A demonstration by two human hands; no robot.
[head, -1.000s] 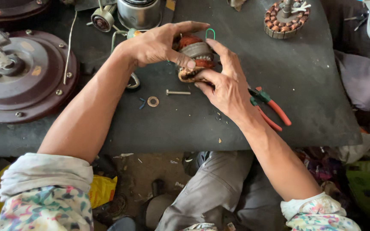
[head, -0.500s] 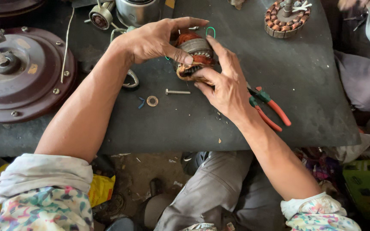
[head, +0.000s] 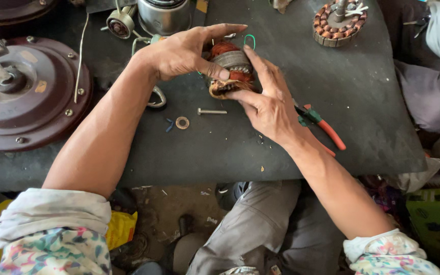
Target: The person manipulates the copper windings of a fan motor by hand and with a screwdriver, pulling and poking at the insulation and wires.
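Both of my hands hold a small motor stator (head: 231, 69) with orange-red copper windings and a grey steel core, just above the dark bench mat (head: 332, 102). My left hand (head: 187, 51) grips it from the left, thumb pressed on the core. My right hand (head: 266, 102) holds it from the right and below, fingers along its side. Thin green wires (head: 250, 39) loop out behind the stator.
A bolt (head: 212, 111) and a washer (head: 182, 122) lie on the mat near my hands. Red-handled pliers (head: 324, 127) rest under my right wrist. A brown fan housing (head: 26, 97) sits at left, another wound stator (head: 340, 23) at back right, a metal cylinder (head: 164, 15) at back.
My hands have shifted slightly on the stator, which has turned a little; nothing else on the bench moved.
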